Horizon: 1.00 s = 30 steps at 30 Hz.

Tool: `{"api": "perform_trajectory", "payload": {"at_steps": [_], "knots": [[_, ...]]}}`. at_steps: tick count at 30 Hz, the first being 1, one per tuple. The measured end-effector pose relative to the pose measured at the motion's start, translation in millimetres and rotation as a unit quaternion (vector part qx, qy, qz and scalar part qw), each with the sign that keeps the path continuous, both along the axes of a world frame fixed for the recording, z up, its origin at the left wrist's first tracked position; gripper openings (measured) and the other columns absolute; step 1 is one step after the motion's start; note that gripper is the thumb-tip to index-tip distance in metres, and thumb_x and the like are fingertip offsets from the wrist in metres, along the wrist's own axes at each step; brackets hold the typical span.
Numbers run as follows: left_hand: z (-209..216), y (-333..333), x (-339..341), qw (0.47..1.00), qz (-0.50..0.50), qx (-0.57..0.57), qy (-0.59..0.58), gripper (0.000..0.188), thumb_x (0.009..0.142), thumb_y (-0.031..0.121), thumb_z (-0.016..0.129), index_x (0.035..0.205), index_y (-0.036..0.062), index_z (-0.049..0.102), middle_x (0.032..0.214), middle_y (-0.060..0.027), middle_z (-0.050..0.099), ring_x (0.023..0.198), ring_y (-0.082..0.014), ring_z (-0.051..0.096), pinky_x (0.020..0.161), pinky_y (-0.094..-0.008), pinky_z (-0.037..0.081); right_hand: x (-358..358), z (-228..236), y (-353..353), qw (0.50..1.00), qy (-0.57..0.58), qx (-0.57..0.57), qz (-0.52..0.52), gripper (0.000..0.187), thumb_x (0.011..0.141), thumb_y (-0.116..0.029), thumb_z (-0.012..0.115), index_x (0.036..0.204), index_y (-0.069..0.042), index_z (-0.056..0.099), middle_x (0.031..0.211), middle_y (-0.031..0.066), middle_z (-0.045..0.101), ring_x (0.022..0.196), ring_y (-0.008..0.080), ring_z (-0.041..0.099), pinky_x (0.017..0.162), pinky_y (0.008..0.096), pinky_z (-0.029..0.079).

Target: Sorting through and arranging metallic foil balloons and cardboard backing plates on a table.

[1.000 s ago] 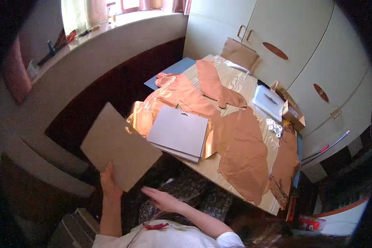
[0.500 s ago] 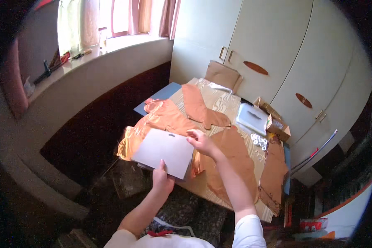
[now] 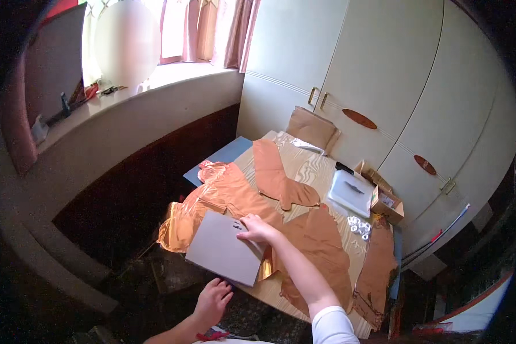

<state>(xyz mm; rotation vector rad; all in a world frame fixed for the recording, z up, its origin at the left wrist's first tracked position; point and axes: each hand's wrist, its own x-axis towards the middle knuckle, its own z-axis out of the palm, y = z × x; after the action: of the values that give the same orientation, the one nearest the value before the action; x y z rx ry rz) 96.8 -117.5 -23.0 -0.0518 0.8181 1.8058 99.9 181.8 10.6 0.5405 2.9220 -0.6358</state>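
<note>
Right hand on the grey sheets, left hand just below their near edge

Working from afar with the head view alone, I set my clock on the grey sheets, which lie at the near edge of the wood-grained table, turned askew to it; the topmost is flat and plain, with a small dark slot close to its far edge.

At two o'clock on that dial I have the right hand, its forearm reaching in from about five; thumb and fingers are spread apart over the top sheet's far corner, beside the slot; I cannot tell whether any fingertip grips the edge. At six o'clock I have the left hand, its fingers loosely bent and apart, the tips just beside the near edge; I cannot tell whether they touch it.

From ten round to twelve o'clock spreads a shiny, crinkled copper-coloured sheet; at one lies a boot-shaped copper piece, with a brown cushion farther out on the same line; a broad brown piece sits at three, and a longer, narrower brown piece lies well beyond it; towards two I see a pale, flat case, an opened cardboard box just beside it, and a cluster of white rings nearer to three; at twelve a blue-grey board juts past the table's side.
</note>
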Motion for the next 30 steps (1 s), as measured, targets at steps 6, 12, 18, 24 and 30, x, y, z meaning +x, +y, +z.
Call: {"api": "perform_trajectory", "payload": {"at_steps": [6,12,18,24,30], "knots": [[-26.2,28.4,-10.1,0.997,-0.017,-0.021,-0.072,0.032,0.085,0.009,0.051,0.115,0.0054,0.041,0.11,-0.011,0.051,0.101,-0.0263,0.051,0.089,-0.0425,0.041,-8.5,6.7,13.9,0.999,-0.003,-0.031,0.0,0.068,0.062,-0.045,0.072,0.108,0.002,0.054,0.11,0.0218,0.056,0.105,0.0324,0.053,0.09,0.0357,0.043],[-2.4,37.7,-12.3,0.997,-0.033,-0.058,0.026,0.023,0.086,0.009,0.05,0.108,0.0025,0.047,0.106,-0.0106,0.055,0.1,-0.0237,0.053,0.088,-0.0425,0.042,-18.1,26.1,20.3,0.984,-0.08,-0.161,0.007,0.073,0.059,-0.039,0.077,0.114,0.001,0.051,0.109,0.0165,0.058,0.101,0.0253,0.055,0.086,0.032,0.044],[0.6,36.2,-22.5,0.997,-0.081,-0.007,0.01,0.029,0.087,0.01,0.047,0.114,0.0001,0.046,0.109,-0.0106,0.056,0.102,-0.0229,0.054,0.089,-0.041,0.042,-32.2,41.7,19.2,0.954,-0.211,-0.212,0.016,0.057,0.063,-0.032,0.075,0.105,0.002,0.057,0.093,0.0111,0.062,0.084,0.017,0.059,0.071,0.0296,0.048],[13.4,32.3,-17.5,0.996,-0.068,-0.053,0.01,0.029,0.086,0.008,0.047,0.114,0.0024,0.048,0.109,-0.0107,0.056,0.103,-0.0232,0.054,0.089,-0.0379,0.043,-22.9,56.4,12.0,0.963,-0.112,-0.238,0.059,0.048,0.067,-0.031,0.072,0.099,-0.001,0.054,0.09,0.0072,0.059,0.079,0.0158,0.056,0.066,0.0314,0.046],[1.2,15.5,-2.4,0.965,0.065,-0.073,0.242,0.047,0.078,0.01,0.06,0.121,0.0041,0.042,0.117,-0.0092,0.047,0.11,-0.0198,0.045,0.094,-0.0353,0.037,36.8,101.5,-41.0,0.951,0.125,-0.275,0.067,0.038,0.075,-0.017,0.068,0.102,-0.002,0.048,0.095,0.0063,0.052,0.092,0.0119,0.049,0.077,0.0261,0.041]]}}
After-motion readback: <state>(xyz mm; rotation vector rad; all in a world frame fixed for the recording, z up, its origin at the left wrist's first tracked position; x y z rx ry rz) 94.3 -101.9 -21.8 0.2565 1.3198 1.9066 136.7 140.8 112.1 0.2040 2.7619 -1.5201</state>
